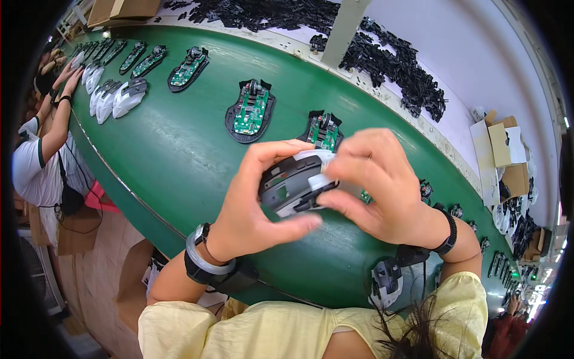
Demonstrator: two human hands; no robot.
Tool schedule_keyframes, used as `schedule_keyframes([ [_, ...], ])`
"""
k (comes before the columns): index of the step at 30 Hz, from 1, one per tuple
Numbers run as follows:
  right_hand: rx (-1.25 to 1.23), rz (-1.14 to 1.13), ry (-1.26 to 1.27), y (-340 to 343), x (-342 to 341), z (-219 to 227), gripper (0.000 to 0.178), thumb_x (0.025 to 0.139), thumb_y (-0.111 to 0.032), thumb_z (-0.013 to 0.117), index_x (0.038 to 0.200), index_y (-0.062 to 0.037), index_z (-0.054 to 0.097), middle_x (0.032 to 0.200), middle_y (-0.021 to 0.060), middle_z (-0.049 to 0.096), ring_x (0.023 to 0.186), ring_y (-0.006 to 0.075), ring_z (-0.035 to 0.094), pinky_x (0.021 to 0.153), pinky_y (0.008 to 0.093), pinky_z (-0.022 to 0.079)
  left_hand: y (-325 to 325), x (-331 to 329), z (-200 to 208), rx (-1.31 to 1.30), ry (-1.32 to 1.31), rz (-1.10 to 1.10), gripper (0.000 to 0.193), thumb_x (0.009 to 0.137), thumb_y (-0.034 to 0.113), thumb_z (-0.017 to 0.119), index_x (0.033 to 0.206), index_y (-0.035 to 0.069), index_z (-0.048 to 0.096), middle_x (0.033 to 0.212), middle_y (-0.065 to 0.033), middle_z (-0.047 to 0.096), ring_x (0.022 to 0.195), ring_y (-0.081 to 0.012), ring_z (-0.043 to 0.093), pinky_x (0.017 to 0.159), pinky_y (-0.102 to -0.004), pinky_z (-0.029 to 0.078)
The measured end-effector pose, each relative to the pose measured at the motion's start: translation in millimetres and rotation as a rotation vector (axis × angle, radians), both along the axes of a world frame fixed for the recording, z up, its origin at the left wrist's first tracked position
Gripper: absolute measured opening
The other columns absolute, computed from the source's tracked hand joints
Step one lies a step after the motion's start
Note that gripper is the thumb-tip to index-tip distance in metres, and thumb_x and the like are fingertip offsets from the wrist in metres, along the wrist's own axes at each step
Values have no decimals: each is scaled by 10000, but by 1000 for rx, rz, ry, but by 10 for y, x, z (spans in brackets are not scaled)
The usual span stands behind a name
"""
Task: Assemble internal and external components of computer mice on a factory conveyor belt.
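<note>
A computer mouse shell [292,178], dark grey inside with white edges, is held tilted above the green table. My left hand [246,206] is closed around its left end, thumb stretched out below it. At the shell's right end, my right hand [382,185] pinches the rim near a small white part [318,182]; its fingers are slightly blurred, and a separate small piece in them cannot be made out. Just behind my hands lies a mouse base with a green circuit board [324,131], partly hidden. Another mouse base [250,112] lies to its left.
More mouse bases [188,69] run along the green table [179,131], with white mouse shells [128,96] at left. A grey-and-white shell [387,281] lies by my right forearm. Black parts [382,57] cover the back ledge around a post [344,33]. Co-workers' arms [57,122] reach in at left.
</note>
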State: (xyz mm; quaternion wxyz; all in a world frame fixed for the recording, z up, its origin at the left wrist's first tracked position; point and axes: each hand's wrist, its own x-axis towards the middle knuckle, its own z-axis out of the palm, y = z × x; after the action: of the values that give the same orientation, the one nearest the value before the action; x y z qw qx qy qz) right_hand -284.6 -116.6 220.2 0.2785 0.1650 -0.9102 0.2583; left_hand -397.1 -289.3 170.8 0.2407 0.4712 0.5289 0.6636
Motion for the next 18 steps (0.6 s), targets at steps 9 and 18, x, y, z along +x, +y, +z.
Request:
schedule_keyframes([
  [9, -418, -70, -458, -170, 53, -120, 574, 806, -163, 641, 1292, -8, 377, 1196, 200, 499, 1041, 347, 550, 876, 399, 461, -50, 119, 47, -54, -185, 148, 699, 706, 31, 740, 1274, 54, 332, 1192, -118, 470, 1097, -184, 511, 923, -325, 463],
  [18, -216, -171, -640, -435, 825, 78, 670, 835, -297, 680, 1331, 16, 356, 1243, 235, 474, 1150, 358, 492, 978, 408, 404, -378, -290, 193, -246, -211, -648, 494, 686, 17, 711, 1122, 29, 479, 1191, -96, 461, 1145, -155, 451, 936, -291, 402],
])
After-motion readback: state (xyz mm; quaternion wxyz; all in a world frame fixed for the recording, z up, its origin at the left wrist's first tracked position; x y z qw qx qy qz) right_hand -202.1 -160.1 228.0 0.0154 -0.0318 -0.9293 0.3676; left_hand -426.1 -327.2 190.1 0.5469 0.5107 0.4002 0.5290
